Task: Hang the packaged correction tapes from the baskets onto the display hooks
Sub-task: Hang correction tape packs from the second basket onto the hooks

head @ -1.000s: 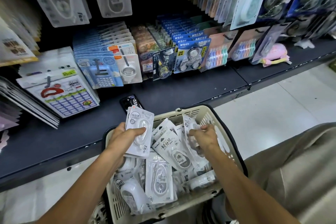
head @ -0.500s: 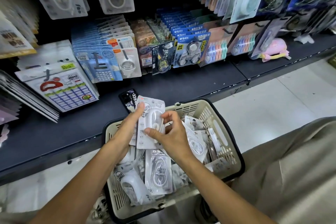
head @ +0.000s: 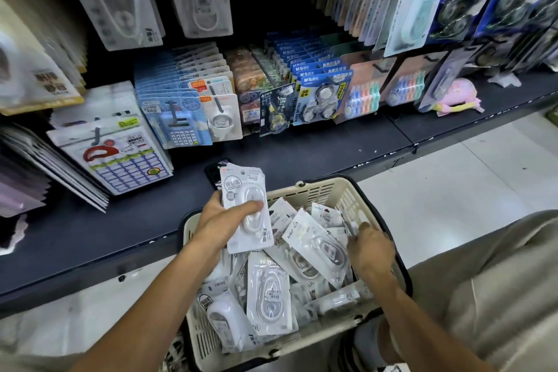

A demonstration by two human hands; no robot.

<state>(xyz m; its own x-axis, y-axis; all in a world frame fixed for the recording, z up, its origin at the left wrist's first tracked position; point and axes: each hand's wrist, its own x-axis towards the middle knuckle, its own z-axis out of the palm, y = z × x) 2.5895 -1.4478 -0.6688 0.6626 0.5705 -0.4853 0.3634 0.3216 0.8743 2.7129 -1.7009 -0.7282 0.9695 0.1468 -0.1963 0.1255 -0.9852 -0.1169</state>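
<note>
Over the beige basket (head: 335,190), the left hand (head: 225,220) grips a small stack of packaged correction tapes (head: 246,208) upright — thumb across the front. Half a second ago the right hand (head: 370,251) pinched that stack too — now it reaches, fingers loosely curled, into the basket's loose packets (head: 268,293).

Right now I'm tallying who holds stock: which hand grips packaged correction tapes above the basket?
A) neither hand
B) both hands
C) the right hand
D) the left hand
D: the left hand grips a stack of packs, while the right hand reaches into the basket.
</note>
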